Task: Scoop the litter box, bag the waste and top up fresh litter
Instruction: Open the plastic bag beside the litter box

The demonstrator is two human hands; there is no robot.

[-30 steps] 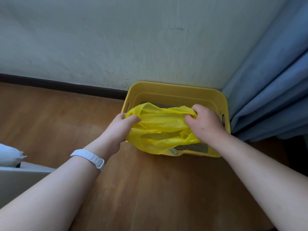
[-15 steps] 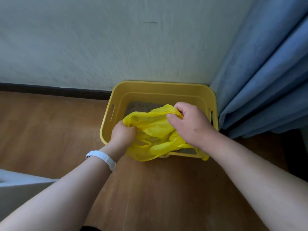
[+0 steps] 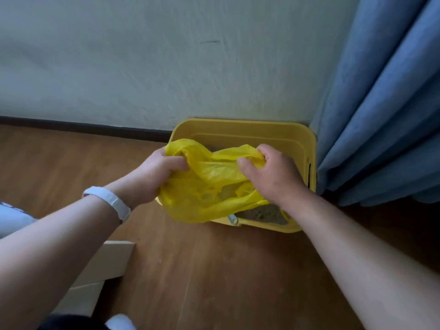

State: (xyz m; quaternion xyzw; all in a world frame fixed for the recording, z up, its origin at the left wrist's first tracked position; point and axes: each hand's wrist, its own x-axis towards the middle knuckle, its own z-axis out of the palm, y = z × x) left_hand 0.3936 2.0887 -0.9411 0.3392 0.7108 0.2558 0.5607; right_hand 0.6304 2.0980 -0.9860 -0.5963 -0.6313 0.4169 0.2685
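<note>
Yellow bag [image 3: 209, 186] over litter box [image 3: 242, 126], left grip [image 3: 157, 172] and right grip [image 3: 276, 177] fisted on it, arms outstretched

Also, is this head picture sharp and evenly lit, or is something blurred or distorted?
Head view: soft, even light, no glare; the yellow bag, left hand and right hand are fairly sharp; the wall texture looks motion-smeared; the curtain leans, a wide-angle effect; the floor beneath it is dark.
</note>
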